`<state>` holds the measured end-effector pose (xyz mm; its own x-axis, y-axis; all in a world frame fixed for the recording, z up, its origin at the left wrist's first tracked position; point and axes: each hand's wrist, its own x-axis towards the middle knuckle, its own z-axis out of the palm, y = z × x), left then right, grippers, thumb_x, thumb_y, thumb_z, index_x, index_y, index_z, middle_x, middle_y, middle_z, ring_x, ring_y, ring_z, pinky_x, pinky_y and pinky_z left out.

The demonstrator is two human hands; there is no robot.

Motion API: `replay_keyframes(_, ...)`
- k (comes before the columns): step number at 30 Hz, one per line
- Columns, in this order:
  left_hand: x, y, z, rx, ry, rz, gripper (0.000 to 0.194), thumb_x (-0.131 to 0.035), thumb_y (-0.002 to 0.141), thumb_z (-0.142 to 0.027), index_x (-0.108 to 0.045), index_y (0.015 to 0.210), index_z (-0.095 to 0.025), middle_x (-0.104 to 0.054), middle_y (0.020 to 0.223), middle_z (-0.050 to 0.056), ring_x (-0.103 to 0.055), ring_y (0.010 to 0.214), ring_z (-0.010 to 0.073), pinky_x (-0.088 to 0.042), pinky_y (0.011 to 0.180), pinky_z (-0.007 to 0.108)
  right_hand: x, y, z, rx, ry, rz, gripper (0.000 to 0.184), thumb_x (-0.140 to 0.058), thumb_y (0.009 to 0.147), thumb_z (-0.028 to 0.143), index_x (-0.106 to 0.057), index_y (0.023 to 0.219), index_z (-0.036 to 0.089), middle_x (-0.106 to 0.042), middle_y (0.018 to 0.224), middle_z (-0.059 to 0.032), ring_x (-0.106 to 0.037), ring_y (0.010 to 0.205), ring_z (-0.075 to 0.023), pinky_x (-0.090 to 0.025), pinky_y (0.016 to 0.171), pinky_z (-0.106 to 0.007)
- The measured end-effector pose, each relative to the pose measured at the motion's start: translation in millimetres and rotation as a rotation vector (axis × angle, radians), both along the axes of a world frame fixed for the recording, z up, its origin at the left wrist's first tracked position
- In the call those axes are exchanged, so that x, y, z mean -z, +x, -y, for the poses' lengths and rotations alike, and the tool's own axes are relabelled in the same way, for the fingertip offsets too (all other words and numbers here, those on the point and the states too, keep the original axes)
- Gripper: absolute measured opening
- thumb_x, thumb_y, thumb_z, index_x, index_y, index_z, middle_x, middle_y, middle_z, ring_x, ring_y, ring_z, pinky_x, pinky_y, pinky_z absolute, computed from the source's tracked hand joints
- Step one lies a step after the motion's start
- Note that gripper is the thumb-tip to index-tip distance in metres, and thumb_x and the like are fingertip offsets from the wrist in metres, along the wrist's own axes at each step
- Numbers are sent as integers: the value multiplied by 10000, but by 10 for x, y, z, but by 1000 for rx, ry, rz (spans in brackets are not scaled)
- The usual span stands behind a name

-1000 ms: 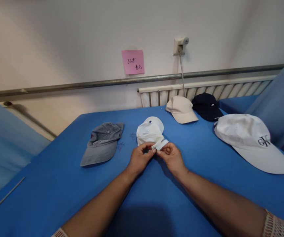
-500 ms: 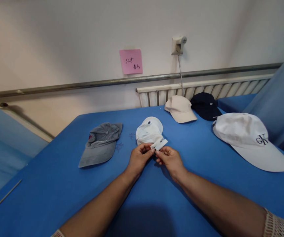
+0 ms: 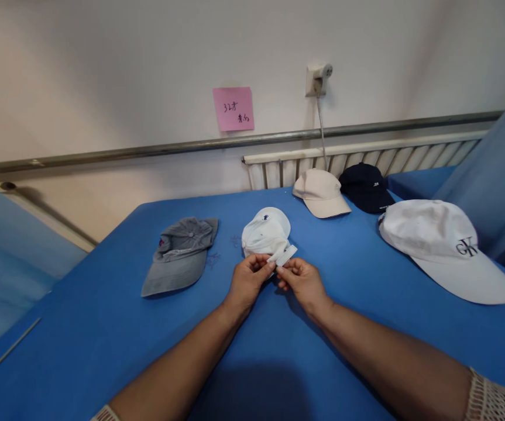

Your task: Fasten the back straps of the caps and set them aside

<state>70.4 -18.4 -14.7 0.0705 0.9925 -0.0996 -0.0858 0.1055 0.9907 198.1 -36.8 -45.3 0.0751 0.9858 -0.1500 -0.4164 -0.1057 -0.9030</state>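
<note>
A white cap (image 3: 266,233) with a small dark logo on it lies on the blue table surface (image 3: 252,351), its brim pointing away from me. Its pale back strap (image 3: 286,255) sticks up toward the right. My left hand (image 3: 251,282) pinches the near edge of the cap at the strap. Close beside it, my right hand (image 3: 303,285) grips the strap between thumb and fingers. The fingertips of both hands almost meet, and they hide the part of the strap between them.
Left of my hands lies a grey cap (image 3: 179,257). A beige cap (image 3: 321,194) and a black cap (image 3: 366,188) sit at the back by the radiator (image 3: 274,172). A large white cap (image 3: 436,245) is on the right. A thin stick (image 3: 6,354) lies at far left.
Almost nothing differs. Both hands keep their hold on the cap's strap, whose free end has tipped very slightly; the view has shifted a little.
</note>
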Motion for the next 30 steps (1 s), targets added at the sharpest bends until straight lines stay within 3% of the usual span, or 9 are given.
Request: replay_keyframes(30,45,4,-11,0,24,-50,337,-805,594,-378,-629,744,-133,-636,647,1,-557,582,101,-417,559,211,32,-19,-6,-4,-4,22,409,-823,550,466,-545,639,181,-595,498,25,-533,419,-101,-402,402,-208)
